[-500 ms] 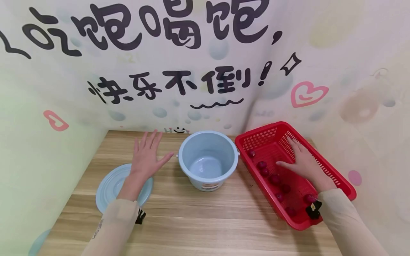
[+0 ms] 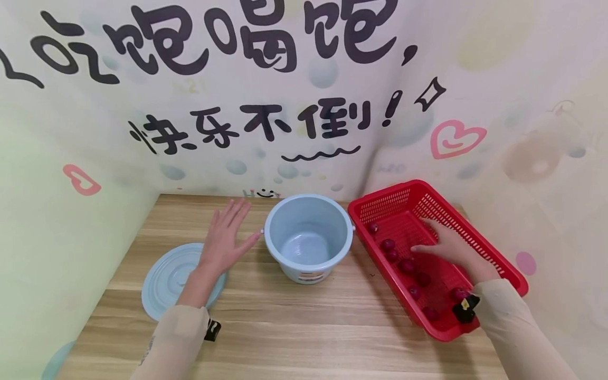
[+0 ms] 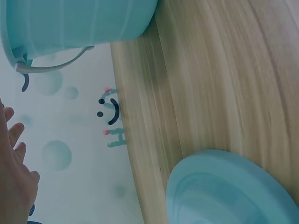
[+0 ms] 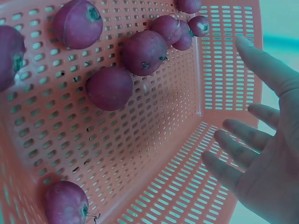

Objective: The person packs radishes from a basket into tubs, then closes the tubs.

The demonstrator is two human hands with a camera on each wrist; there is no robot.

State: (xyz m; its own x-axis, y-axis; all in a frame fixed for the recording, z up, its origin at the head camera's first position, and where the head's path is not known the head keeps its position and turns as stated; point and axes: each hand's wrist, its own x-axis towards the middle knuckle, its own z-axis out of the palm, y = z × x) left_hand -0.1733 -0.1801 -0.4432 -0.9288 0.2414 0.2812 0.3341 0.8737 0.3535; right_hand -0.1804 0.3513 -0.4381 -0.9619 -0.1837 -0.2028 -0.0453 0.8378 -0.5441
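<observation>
Indoors, wooden table (image 2: 304, 316), pastel lettered walls (image 2: 95, 132), corner nook

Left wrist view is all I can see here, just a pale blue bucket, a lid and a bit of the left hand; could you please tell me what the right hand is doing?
Observer: The right hand is inside a red basket, fingers spread, holding nothing.
Operator: Thank you. Is there anything in that basket?
Observer: Yes, several small dark red fruits lie loose on its perforated floor.
Operator: And where is the basket relative to my bucket?
Observer: It sits just to the right of the bucket on the wooden table.
Operator: Is the bucket holding anything?
Observer: No, the head view shows its inside bare; the lid lies flat on the table to its left, under the left hand's wrist.
</observation>
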